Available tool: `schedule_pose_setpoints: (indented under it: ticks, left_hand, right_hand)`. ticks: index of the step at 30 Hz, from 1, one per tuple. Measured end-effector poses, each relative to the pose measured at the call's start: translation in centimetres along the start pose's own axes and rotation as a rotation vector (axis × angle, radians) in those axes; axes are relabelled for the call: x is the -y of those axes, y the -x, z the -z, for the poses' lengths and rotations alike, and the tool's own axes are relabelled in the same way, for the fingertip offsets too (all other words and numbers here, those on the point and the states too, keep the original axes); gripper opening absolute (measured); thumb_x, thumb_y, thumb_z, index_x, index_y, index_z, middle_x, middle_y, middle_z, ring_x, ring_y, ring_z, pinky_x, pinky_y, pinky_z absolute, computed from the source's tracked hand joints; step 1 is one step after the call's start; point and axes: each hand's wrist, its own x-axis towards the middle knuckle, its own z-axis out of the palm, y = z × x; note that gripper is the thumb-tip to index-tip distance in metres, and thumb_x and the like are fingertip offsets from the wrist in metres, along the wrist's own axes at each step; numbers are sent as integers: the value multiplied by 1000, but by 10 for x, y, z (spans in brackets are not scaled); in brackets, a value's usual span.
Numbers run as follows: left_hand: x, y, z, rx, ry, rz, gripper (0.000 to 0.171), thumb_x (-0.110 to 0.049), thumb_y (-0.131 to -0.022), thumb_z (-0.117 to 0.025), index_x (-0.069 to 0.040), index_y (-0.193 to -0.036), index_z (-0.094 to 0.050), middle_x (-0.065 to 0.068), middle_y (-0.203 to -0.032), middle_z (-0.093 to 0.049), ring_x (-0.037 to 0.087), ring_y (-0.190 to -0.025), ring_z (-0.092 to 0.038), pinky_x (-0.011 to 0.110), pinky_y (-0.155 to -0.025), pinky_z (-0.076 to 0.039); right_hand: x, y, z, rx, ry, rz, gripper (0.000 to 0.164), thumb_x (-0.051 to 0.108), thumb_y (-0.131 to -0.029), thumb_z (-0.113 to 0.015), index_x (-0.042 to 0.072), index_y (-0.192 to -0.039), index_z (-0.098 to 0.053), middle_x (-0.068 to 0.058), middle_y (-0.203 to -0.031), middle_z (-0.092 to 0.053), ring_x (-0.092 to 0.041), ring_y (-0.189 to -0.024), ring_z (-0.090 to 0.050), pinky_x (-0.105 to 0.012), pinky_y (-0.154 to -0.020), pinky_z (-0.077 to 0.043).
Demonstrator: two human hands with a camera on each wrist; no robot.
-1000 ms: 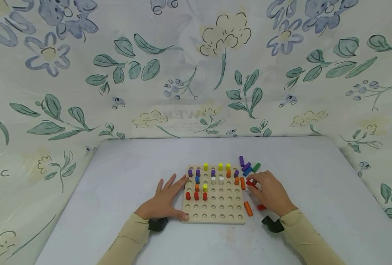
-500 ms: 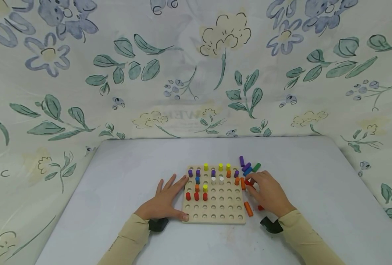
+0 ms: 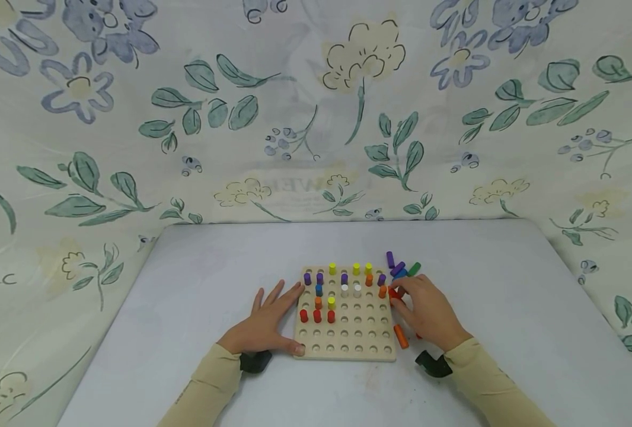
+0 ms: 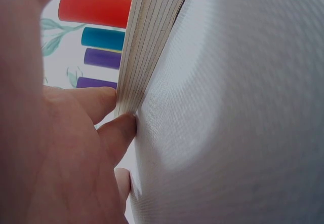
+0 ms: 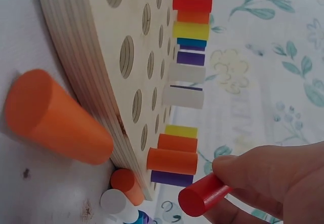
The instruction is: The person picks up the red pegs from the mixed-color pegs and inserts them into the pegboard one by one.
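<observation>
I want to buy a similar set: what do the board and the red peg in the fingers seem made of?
The board: probably plywood, smooth, apparently unpainted; thin stacked layers show along its edge.
The red peg: perhaps painted wood, slightly glossy; no grain shows, so plastic is possible.

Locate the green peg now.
In the head view, the green peg lies on the table off the far right corner of the pegboard, beside the blue peg, beyond the right hand.
</observation>
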Motion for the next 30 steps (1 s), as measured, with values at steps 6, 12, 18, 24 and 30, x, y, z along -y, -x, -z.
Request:
schedule_pose_setpoints:
  ticks: [6, 12, 18, 24, 30]
  left_hand:
    - [-2, 0, 1, -1, -2, 5, 123, -59, -68, -86, -13, -162, -21, 8, -168, -17, 34, -154, 6, 61, -117, 15]
    - [-1, 0, 0, -6, -10, 13, 123, -58, -68, -86, -13, -162, -21, 8, -168, -18, 34, -154, 5, 62, -117, 14]
    - [-1, 0, 0, -2, -9, 14, 122, -58, -68, -86, -13, -162, -21, 8, -168, -18, 34, -154, 6, 61, -117, 14]
    - [-1, 0, 0, -3, -15, 20, 122, -58, -68, -86, -14, -162, -21, 7, -168, -17, 33, -154, 6, 61, -117, 15]
    - [-1, 0, 1, -2, -7, 18, 122, -57, -68, -86, -13, -162, -21, 8, -168, -17, 34, -154, 6, 61, -117, 15]
  right_hand:
    - [3, 0, -1, -28, -8, 27, 27, 13, -88, -78, 5, -112, -68, -5, -100, -67, -21, -95, -56, -38, -82, -58]
    - [8, 0, -4, -38, -22, 38, 28, 11, -88, -78, 4, -113, -69, -4, -100, -66, -21, -94, -57, -37, -82, -57]
    - [11, -2, -5, -39, -27, 65, 25, 10, -88, -77, 5, -111, -69, -2, -95, -64, -21, -92, -55, -35, -79, -56]
    - [14, -2, -5, -55, -32, 93, 24, 10, -87, -78, 4, -109, -68, -3, -97, -66, -19, -94, -57, -35, -81, -57]
    - [18, -3, -8, -54, -45, 79, 25, 11, -88, -77, 4, -110, -68, -5, -101, -66, -19, -93, -57, -33, -78, -57]
